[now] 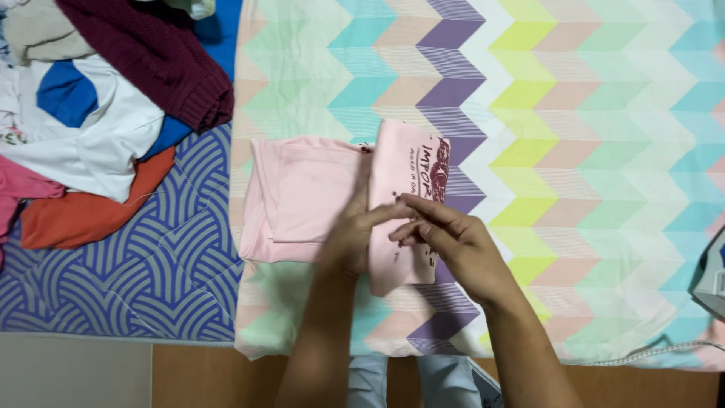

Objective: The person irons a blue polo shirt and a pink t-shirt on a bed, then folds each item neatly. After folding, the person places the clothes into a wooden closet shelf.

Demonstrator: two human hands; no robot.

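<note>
A pale pink T-shirt lies folded on a pastel zigzag-patterned cloth. Its right part, with a dark red print, is turned over on top. My left hand rests flat on the shirt at the fold line. My right hand pinches the turned-over printed flap near its middle, fingers pointing left and touching the left hand's fingertips.
A heap of clothes sits at the upper left: a maroon knit sweater, a white and blue garment, an orange one. Under them lies a blue patterned quilt. An iron shows at the right edge. A wooden floor strip runs below.
</note>
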